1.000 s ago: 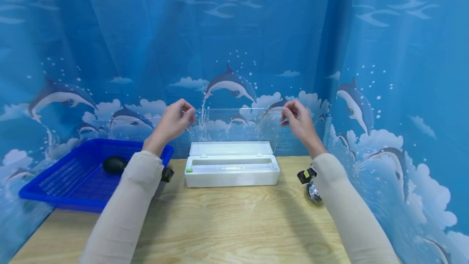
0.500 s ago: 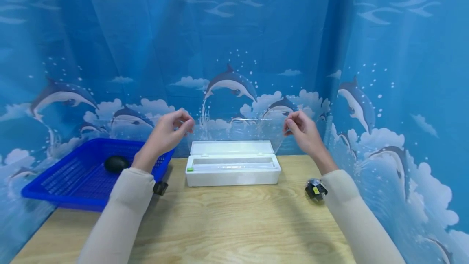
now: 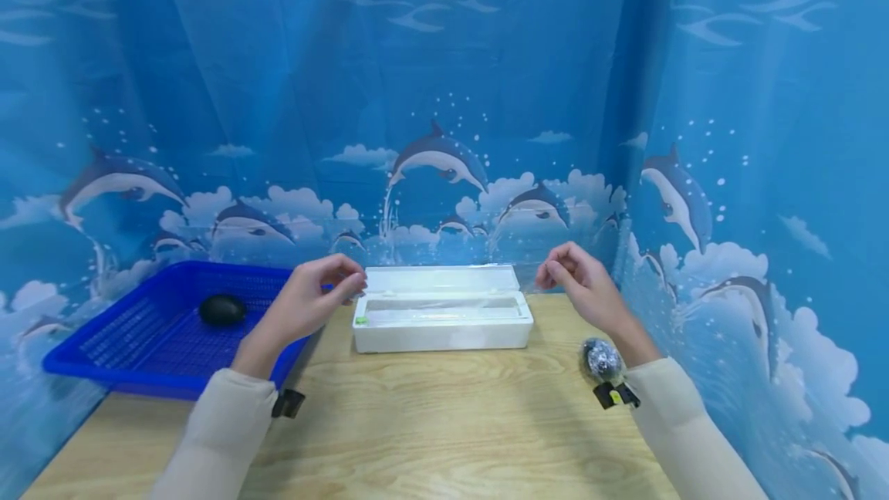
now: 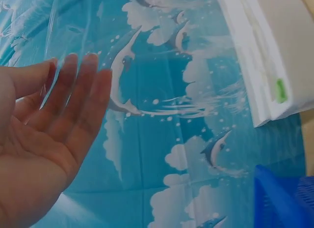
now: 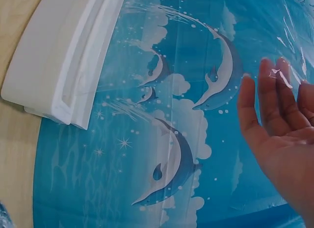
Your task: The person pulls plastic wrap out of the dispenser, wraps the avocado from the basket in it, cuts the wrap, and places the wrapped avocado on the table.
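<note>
Stretching from left grip (image 3: pixel 304 301) to right grip (image 3: pixel 585 285): clear film (image 5: pixel 281 41).

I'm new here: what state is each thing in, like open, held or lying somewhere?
Left hand: pinching clear film
Right hand: pinching it too
Film: spread between both hands
White box: lid open
Green tab: at box's left end
Blue basket: upright, holding one dark oval object
Silvery bundle: resting on the table
</note>
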Demonstrator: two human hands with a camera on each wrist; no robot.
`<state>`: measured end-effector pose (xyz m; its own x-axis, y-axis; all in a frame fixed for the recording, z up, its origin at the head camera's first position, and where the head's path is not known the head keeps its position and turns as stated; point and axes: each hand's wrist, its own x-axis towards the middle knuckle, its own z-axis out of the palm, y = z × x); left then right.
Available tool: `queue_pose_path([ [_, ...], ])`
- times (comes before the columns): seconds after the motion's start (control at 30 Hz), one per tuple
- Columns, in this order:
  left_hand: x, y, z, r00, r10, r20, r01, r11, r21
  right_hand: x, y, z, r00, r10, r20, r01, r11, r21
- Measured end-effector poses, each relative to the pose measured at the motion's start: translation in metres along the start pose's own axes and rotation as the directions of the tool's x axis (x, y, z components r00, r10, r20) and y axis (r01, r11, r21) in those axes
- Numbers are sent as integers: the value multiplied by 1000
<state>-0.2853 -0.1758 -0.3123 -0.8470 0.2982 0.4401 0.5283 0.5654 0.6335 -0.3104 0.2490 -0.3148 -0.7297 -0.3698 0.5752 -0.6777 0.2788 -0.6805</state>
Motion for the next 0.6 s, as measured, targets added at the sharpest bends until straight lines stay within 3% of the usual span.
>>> queue_pose_path([
  [0.13, -14, -5, 6, 997, 8, 81, -3, 998, -62, -9, 1, 1, 996, 49, 69, -51, 998, 29],
  [0.27, -27, -9, 9, 979, -2, 206, 17, 997, -72, -20, 2, 2, 974, 107, 199, -111, 994, 10],
  [0.43, -40, -14, 11, 929, 20, 369, 10, 997, -81, -31, 12, 9, 889, 155, 431, -164, 986, -18],
  [0.6, -48, -23, 19, 859, 68, 507, -3, 992, -127, -41, 22, 16, 781, 182, 598, -239, 971, 17],
])
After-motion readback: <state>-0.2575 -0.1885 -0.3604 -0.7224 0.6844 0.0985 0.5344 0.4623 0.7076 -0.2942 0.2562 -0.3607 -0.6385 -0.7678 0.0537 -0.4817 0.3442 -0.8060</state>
